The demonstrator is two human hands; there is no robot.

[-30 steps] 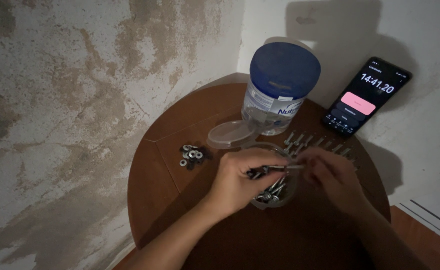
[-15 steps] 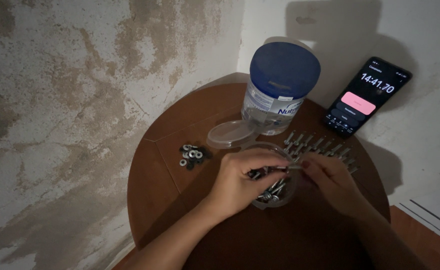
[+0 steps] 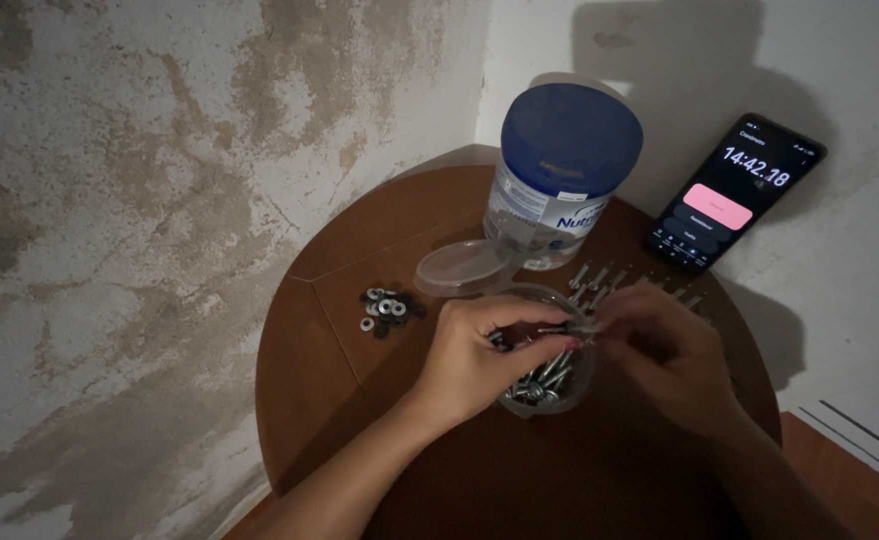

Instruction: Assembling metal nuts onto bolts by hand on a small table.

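Note:
My left hand [image 3: 474, 355] and my right hand [image 3: 659, 350] meet over a small clear cup [image 3: 549, 385] full of metal bolts. Between their fingertips they hold one bolt [image 3: 564, 328] level above the cup. A little heap of washers and nuts [image 3: 387, 310] lies on the round brown table [image 3: 359, 400] to the left of my left hand. A row of bolts [image 3: 599, 275] lies on the table just beyond the cup.
A clear jar with a blue lid [image 3: 564, 170] stands at the back of the table, a clear plastic lid [image 3: 461, 268] lying flat before it. A phone [image 3: 734, 195] with a lit timer screen leans on the white wall. A stained wall is at left.
Both hands stay over the cup with the bolt between them; their fingers have shifted slightly. The timer on the phone has run on.

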